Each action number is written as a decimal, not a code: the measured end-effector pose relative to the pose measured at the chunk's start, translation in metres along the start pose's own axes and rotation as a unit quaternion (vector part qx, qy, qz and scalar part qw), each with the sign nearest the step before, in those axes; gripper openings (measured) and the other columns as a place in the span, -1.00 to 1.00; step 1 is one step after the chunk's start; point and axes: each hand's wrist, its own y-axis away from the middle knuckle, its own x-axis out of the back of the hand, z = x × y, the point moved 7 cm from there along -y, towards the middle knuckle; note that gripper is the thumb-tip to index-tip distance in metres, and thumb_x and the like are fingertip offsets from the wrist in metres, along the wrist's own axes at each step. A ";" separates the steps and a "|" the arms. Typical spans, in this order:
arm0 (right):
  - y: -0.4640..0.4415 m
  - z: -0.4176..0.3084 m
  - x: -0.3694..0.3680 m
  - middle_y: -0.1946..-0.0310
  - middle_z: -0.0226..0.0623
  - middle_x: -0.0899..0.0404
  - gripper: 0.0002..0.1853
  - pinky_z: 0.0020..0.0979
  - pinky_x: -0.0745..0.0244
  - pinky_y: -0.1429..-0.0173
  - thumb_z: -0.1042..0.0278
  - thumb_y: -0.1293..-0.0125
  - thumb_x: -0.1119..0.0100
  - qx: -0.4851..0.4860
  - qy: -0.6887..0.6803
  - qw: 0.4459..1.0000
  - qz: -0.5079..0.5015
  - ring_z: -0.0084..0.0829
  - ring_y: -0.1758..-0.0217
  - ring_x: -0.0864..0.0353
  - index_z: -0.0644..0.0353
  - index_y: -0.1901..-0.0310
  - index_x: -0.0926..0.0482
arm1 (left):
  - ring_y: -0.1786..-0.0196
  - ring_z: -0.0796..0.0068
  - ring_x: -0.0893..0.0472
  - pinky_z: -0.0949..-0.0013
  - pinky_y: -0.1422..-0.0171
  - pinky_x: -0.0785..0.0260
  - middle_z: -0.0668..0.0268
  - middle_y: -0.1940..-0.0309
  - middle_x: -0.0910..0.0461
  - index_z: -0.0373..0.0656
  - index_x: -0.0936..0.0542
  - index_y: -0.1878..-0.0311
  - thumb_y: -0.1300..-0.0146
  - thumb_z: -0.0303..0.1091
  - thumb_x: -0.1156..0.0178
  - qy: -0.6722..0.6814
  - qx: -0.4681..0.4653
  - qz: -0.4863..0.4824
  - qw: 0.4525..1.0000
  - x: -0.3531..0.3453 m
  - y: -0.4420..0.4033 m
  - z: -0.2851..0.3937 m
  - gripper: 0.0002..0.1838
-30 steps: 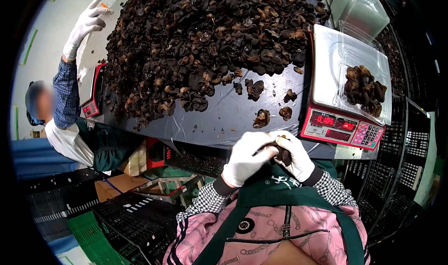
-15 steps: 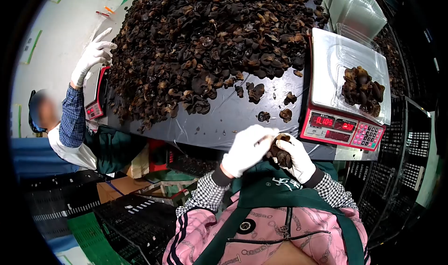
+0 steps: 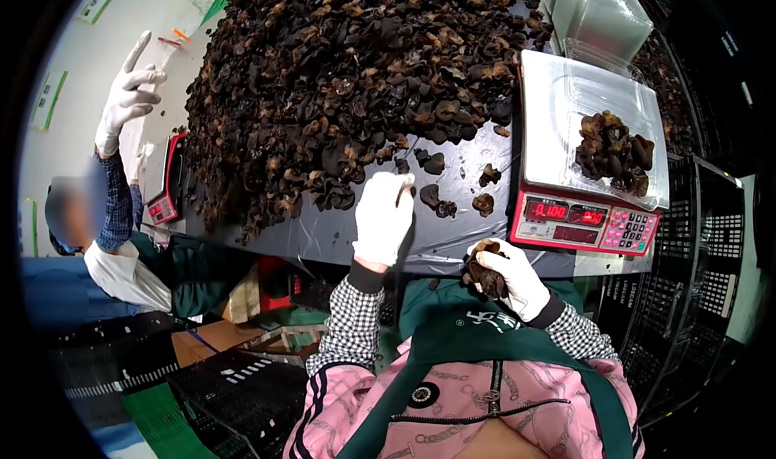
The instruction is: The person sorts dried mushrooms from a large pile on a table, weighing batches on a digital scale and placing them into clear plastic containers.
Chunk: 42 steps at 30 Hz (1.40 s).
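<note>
My left hand [image 3: 384, 218], in a white glove, reaches over the near edge of the dark pile of wood ear mushrooms [image 3: 356, 63]. Its fingers are curled together at the tips, and what they hold, if anything, is hidden. Close to the fingertips lie loose wood ear pieces [image 3: 434, 163]. My right hand [image 3: 517, 280], also white-gloved, is closed around a clump of wood ear mushrooms [image 3: 482, 277] at the table's front edge. Right of the pile, a red-framed digital scale [image 3: 529, 140] bears a clear plastic tray [image 3: 566, 148] with wood ear mushrooms [image 3: 612, 153] in it.
Clear plastic trays [image 3: 602, 23] stand stacked behind the scale. At left, a co-worker's gloved hand [image 3: 125, 103] is raised near a second red scale [image 3: 162, 204]. Black crates [image 3: 703, 249] stand at right, with more crates [image 3: 218, 386] at lower left.
My left hand has moved away from my right hand, forward and left to the pile's edge. My right hand keeps its clump. The co-worker's hand has shifted left in view.
</note>
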 end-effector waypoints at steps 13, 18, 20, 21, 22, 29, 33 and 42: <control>0.068 -0.096 -0.011 0.18 -0.34 -0.75 -0.75 -0.51 -0.65 0.22 0.43 -0.46 -0.24 0.122 0.214 0.966 0.076 -0.57 0.29 -0.72 0.21 -0.12 -0.66 | -0.19 0.08 -0.57 0.16 -0.29 -0.47 0.12 -0.17 -0.62 -0.11 -0.74 0.06 -0.26 -0.34 -0.38 -0.083 -0.043 -0.045 0.995 -0.051 -0.044 0.015 -0.80; 0.136 -0.215 0.031 0.01 -0.22 -0.73 -0.73 -0.41 -0.60 -0.17 0.51 -0.35 -0.30 0.518 0.368 0.732 0.246 -0.44 -0.03 -0.72 0.25 -0.06 -0.67 | -0.18 0.16 -0.64 0.22 -0.29 -0.52 0.12 -0.17 -0.65 -0.13 -0.74 -0.07 -0.21 -0.48 -0.41 0.120 -0.121 0.003 0.985 -0.014 -0.075 0.121 -0.67; 0.145 -0.249 0.029 0.02 -0.26 -0.73 -0.72 -0.46 -0.60 -0.13 0.53 -0.39 -0.29 0.540 0.480 0.606 0.334 -0.51 0.00 -0.71 0.24 -0.11 -0.67 | -0.17 0.16 -0.65 0.22 -0.28 -0.52 0.14 -0.13 -0.67 -0.16 -0.73 -0.08 -0.19 -0.48 -0.43 0.169 -0.176 0.005 0.970 -0.014 -0.088 0.170 -0.65; 0.138 -0.260 0.037 0.00 -0.25 -0.73 -0.66 -0.48 -0.59 -0.15 0.58 -0.37 -0.28 0.533 0.492 0.597 0.344 -0.52 -0.01 -0.71 0.26 -0.17 -0.64 | -0.17 0.14 -0.65 0.20 -0.29 -0.52 0.14 -0.12 -0.67 -0.17 -0.72 -0.08 -0.19 -0.47 -0.44 0.214 -0.151 -0.009 0.965 -0.026 -0.091 0.180 -0.65; 0.130 -0.269 0.040 -0.02 -0.24 -0.73 -0.64 -0.47 -0.59 -0.16 0.61 -0.36 -0.27 0.551 0.514 0.574 0.320 -0.49 -0.03 -0.71 0.27 -0.19 -0.63 | -0.17 0.15 -0.65 0.19 -0.30 -0.51 0.14 -0.12 -0.67 -0.18 -0.71 -0.07 -0.20 -0.46 -0.43 0.204 -0.173 -0.026 0.963 -0.037 -0.095 0.194 -0.66; 0.086 -0.278 0.036 -0.06 -0.15 -0.67 -0.56 -0.23 -0.47 -0.34 0.35 -0.28 -0.38 0.471 0.680 0.520 0.212 -0.21 -0.16 -0.64 0.20 -0.19 -0.62 | -0.12 0.36 -0.69 0.35 -0.22 -0.54 0.19 -0.10 -0.70 -0.21 -0.70 -0.13 -0.34 -0.48 -0.35 0.190 -0.078 0.033 0.978 -0.007 -0.119 0.123 -0.70; 0.089 -0.277 0.026 -0.08 -0.26 -0.67 -0.50 -0.08 -0.11 -0.52 0.09 -0.28 -0.39 0.453 0.760 0.408 0.224 -0.20 -0.26 -0.54 0.06 -0.22 -0.63 | 0.00 0.38 -0.72 0.39 -0.11 -0.56 0.20 0.02 -0.74 -0.23 -0.75 -0.01 -0.38 -0.49 -0.31 0.057 -0.050 0.055 0.996 0.003 -0.089 0.044 -0.82; 0.116 -0.278 0.018 -0.34 -0.22 -0.56 -0.44 -0.13 -0.16 -0.59 0.20 -0.42 -0.29 0.525 0.692 0.438 0.231 -0.21 -0.45 -0.46 0.14 -0.41 -0.49 | -0.28 -0.05 -0.54 0.00 -0.42 -0.33 -0.06 -0.22 -0.58 -0.18 -0.63 -0.24 -0.12 -0.15 -0.46 -0.051 -0.027 -0.002 0.998 -0.070 -0.018 0.028 -0.39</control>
